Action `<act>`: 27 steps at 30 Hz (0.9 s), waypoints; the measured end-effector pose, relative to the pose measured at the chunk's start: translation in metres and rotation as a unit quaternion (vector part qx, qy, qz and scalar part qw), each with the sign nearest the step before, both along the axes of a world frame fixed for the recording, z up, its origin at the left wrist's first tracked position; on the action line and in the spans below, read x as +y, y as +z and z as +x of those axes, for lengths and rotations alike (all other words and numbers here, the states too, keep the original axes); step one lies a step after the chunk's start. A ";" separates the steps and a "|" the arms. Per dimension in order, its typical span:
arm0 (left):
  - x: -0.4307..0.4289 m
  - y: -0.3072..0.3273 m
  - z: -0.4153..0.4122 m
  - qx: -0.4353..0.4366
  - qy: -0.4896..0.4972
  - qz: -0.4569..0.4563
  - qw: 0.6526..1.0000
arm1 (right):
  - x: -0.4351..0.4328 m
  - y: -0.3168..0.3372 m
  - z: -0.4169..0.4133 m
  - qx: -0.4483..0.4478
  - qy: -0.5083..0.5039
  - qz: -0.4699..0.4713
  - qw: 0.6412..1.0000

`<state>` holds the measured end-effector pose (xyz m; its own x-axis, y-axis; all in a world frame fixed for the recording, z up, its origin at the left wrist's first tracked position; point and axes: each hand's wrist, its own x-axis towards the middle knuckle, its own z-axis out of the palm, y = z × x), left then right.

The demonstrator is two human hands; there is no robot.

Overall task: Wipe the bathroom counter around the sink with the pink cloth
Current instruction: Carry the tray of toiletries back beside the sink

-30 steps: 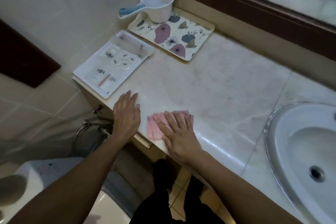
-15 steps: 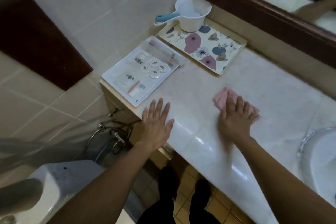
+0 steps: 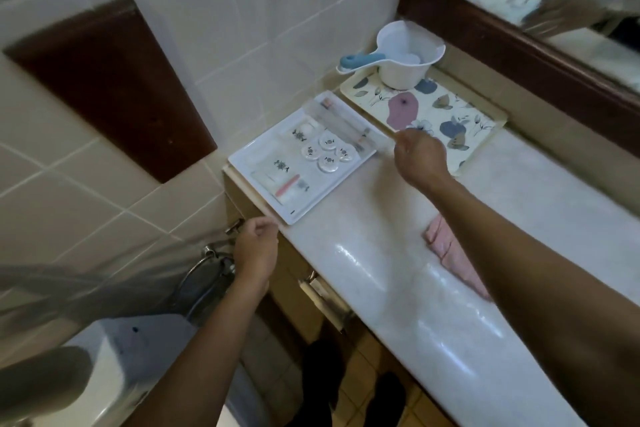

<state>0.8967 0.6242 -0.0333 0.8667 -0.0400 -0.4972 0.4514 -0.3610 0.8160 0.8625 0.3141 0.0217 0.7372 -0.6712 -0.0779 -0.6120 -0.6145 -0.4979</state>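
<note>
Pink cloth (image 3: pixel 446 248) lies flat on the pale counter (image 3: pixel 374 253), partly under the R arm, no hand on it. L hand (image 3: pixel 256 248) is off the counter edge, fingers curled, just beside the white tray (image 3: pixel 249 159) near corner; can't tell if it holds it. R hand (image 3: pixel 420 156) is curled at the tray's far corner, grip hidden. Behind: flower tray (image 3: pixel 460 114) w/ a white scoop (image 3: pixel 405 73).

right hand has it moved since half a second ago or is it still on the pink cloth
Yes. The right hand left the pink cloth and reached farther back, to where the white tray and the floral tray meet.
</note>
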 end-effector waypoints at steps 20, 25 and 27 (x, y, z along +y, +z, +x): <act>-0.002 0.007 0.025 0.137 0.085 -0.100 0.982 | -0.045 -0.027 0.047 0.087 0.006 0.120 0.989; 0.012 0.024 0.026 0.127 0.034 -0.066 0.989 | -0.041 -0.021 -0.010 0.003 -0.044 0.260 0.965; 0.012 0.033 0.026 0.114 0.015 -0.059 0.992 | -0.036 -0.008 -0.037 -0.042 -0.069 0.313 0.946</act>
<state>0.9229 0.6364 -0.0003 0.7347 -0.0847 -0.6731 0.6376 -0.2527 0.7278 0.8258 0.2781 0.0134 0.6672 -0.6029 -0.4375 -0.6073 -0.1002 -0.7881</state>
